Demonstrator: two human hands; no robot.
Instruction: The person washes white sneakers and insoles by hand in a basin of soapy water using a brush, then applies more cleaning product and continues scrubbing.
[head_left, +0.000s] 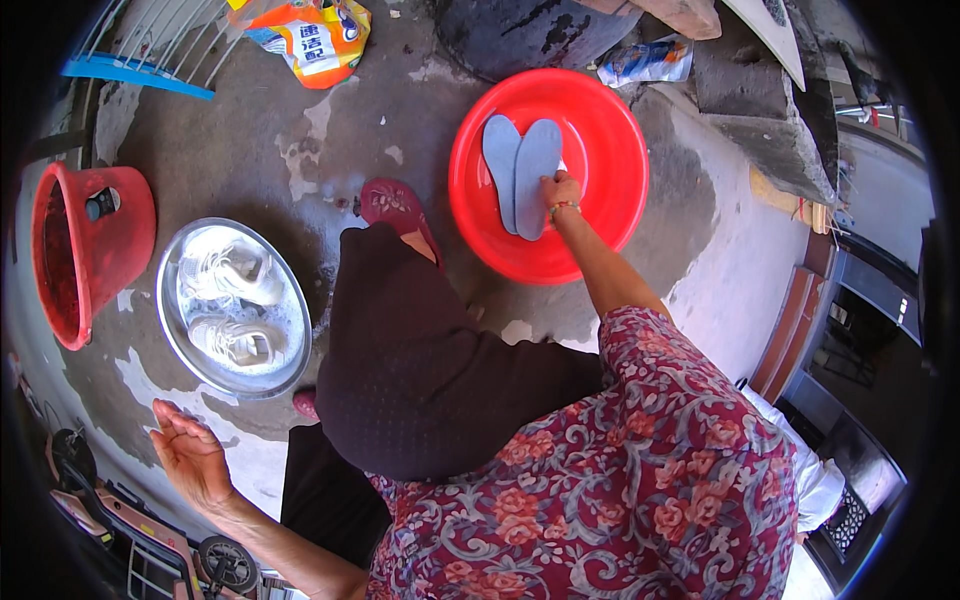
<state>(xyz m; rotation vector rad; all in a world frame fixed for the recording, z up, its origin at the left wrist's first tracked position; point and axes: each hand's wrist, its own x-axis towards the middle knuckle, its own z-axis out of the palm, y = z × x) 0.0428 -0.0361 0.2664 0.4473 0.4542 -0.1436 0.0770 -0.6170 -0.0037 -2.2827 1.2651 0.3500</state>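
Observation:
Two blue-grey shoe insoles (538, 172) are side by side over the inside of a round red plastic basin (626, 180). My right hand (561, 189), with a beaded bracelet at its wrist, grips the outer edge of the right insole; a bit of something white shows beside the fingers. Out to the left, my left hand (191, 456) is held palm up with its fingers apart and nothing in it. Above that hand, a pair of white lace-up sneakers (232, 274) lies in sudsy water in an oval-looking metal basin (304, 315).
A red plastic bucket (124, 225) lies or tilts at the left. Near the top are a blue-edged rack (139, 75), an orange detergent bag (322, 45), a large dark vessel (525, 37) and a small packet (649, 61). Concrete blocks (772, 142) stand right; a pinkish scooter (142, 529) is lower left.

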